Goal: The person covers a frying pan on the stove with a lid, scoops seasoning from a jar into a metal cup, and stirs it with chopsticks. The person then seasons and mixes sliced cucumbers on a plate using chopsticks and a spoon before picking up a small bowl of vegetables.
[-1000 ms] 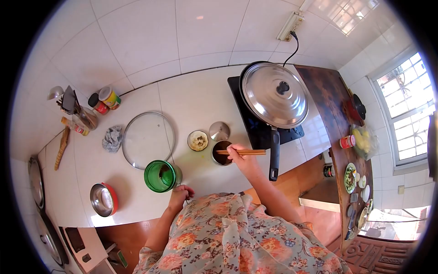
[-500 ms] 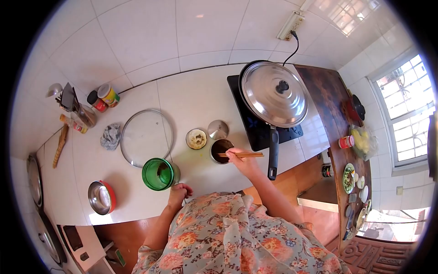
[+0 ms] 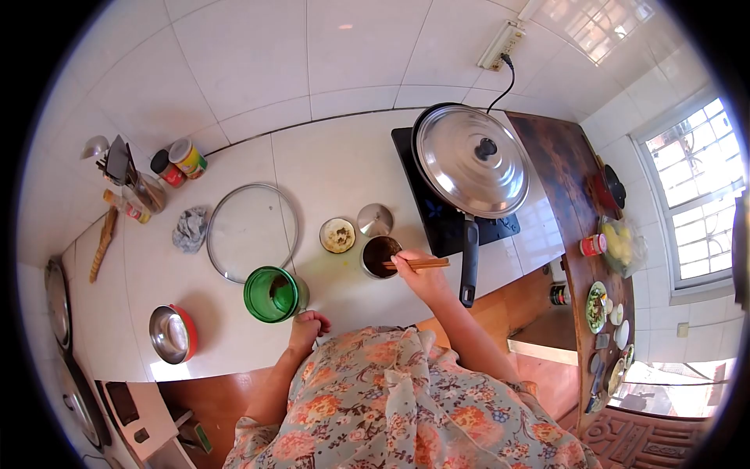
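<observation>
My right hand [image 3: 416, 270] is closed around a pair of wooden chopsticks [image 3: 434, 263]. Their tips reach into the mouth of a metal cup [image 3: 366, 260] with dark brown contents. Beyond the cup are a round metal lid [image 3: 375, 220] and a small dish [image 3: 337, 235] with pale, brown-flecked food. My left hand [image 3: 309, 329] rests at the counter's front edge, fingers curled. Whatever those fingers may hold is too small to name. Just beyond it stands a green translucent jar [image 3: 271, 295], open at the top, with a little dark matter inside.
A lidded frying pan [image 3: 473, 160] sits on a black induction cooker [image 3: 432, 219], its handle [image 3: 469, 266] jutting over the front edge. To the left are a glass lid [image 3: 251, 232], a crumpled cloth [image 3: 190, 230] and a red-sided metal bowl [image 3: 173, 334]. Several dishes line the right-hand wooden counter [image 3: 539, 164].
My right hand and the chopsticks have shifted slightly to the right over the cup. My left hand has stayed in place.
</observation>
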### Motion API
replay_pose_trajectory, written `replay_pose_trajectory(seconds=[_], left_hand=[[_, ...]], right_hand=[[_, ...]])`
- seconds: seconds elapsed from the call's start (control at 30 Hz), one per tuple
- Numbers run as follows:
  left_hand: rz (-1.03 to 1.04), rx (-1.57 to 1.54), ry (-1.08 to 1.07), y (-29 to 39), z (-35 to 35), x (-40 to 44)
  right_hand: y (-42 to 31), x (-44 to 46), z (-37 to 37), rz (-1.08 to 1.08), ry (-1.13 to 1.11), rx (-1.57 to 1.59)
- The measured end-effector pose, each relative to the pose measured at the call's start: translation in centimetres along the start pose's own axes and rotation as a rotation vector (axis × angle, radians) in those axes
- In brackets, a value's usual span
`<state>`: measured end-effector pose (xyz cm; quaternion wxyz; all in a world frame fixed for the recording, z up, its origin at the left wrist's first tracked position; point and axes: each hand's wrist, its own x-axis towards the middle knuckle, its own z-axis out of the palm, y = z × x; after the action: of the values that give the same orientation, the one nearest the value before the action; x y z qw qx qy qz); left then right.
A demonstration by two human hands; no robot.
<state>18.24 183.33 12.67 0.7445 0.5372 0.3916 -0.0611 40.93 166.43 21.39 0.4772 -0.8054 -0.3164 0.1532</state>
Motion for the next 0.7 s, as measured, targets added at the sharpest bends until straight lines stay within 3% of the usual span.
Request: replay_pose_trajectory(seconds=[0.03,0.1,0.13,0.2,0.33,0.4,0.53,0.63,0.7], left_hand=[[0.002,-0.002,0.001,0.2,0.1,0.1],[0.005,0.001,-0.079,0.4,0.2,0.1],[0.004,0.0,-0.079,0.5,0.3,0.1],[-0.002,0.043,-0.158,0.8,0.7,0.4],[0.012,0.091,-0.203,1.5,1.8,1.0],[0.023,0.107,-0.293,2.7,2.5,1.3],[0.044,0.095,-0.352,4.2,4.2,2.5],[0.071,0.033,-0.335,5.9,5.9,3.3],[0.088,0.034,-0.259,6.8,7.0,3.9]], right_hand=[[-0.5,0.0,0.0,-0.002,-0.001,-0.001],[-1.6,-0.2,0.3,0.256,0.09,0.412],[-1.6,-0.2,0.2,0.257,0.09,0.412],[-1.5,-0.2,-0.1,0.237,-0.05,0.393],[-0.6,-0.1,-0.4,0.212,-0.1,0.186],[-0.8,0.3,-0.4,-0.002,0.023,-0.033],[-1.8,0.3,0.1,0.056,-0.061,0.214],[-1.6,0.1,-0.3,0.1,-0.183,0.05],[-2.4,0.2,-0.8,0.069,-0.03,-0.122]])
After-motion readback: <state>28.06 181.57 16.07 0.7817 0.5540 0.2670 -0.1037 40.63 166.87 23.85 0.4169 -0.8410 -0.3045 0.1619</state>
